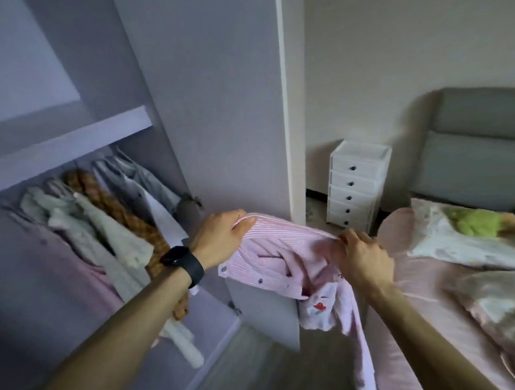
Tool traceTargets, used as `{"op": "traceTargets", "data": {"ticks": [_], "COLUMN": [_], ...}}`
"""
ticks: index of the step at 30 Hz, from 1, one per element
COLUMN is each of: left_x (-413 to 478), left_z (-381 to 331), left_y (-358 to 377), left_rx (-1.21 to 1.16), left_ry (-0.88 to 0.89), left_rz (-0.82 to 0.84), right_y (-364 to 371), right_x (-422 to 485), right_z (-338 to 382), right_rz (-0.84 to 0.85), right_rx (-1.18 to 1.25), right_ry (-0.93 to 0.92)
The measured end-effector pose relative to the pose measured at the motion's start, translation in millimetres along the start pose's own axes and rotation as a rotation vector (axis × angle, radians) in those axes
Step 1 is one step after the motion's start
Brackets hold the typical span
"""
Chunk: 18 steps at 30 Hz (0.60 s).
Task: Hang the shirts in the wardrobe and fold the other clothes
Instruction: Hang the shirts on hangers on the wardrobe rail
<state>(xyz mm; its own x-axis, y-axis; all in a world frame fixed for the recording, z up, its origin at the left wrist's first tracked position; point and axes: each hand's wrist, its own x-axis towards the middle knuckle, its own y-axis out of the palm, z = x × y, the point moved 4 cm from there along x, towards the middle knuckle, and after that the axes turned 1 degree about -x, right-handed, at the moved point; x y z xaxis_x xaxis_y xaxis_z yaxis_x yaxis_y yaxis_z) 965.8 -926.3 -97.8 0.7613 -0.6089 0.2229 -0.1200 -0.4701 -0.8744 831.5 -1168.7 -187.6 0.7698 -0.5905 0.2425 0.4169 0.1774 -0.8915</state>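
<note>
Open wardrobe [204,108] w/ hung clothes [103,226]; pink shirt [283,253] in both hands.

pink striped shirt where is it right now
Centre of the head view, the shirt is held between the left hand and right hand, wardrobe on its left, bed on its right.

both forearms are bare; a black watch [180,263] wraps the left wrist, a thin ring [239,214] on one finger.
</note>
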Motion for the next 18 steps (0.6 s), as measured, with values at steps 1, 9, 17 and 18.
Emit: {"op": "traceTargets", "data": {"ticks": [1,9,17,18], "left_x": [-9,-86,-135,-139], "left_z": [17,125,187,195], "left_y": [-8,-84,-142,-140], "left_rx": [0.048,0.249,0.614,0.663], "left_ry": [-0.062,-0.344,-0.370,-0.392], "left_rz": [-0.033,-0.240,-0.085,-0.022], "right_y": [7,56,47,48], "right_x": [3,9,36,39], "right_z": [12,137,265,274], "right_rz": [0.006,0.041,0.039,0.051], "right_rx": [0.013,0.100,0.185,0.162], "right_ry": [-0.045,-0.343,-0.584,-0.607]}}
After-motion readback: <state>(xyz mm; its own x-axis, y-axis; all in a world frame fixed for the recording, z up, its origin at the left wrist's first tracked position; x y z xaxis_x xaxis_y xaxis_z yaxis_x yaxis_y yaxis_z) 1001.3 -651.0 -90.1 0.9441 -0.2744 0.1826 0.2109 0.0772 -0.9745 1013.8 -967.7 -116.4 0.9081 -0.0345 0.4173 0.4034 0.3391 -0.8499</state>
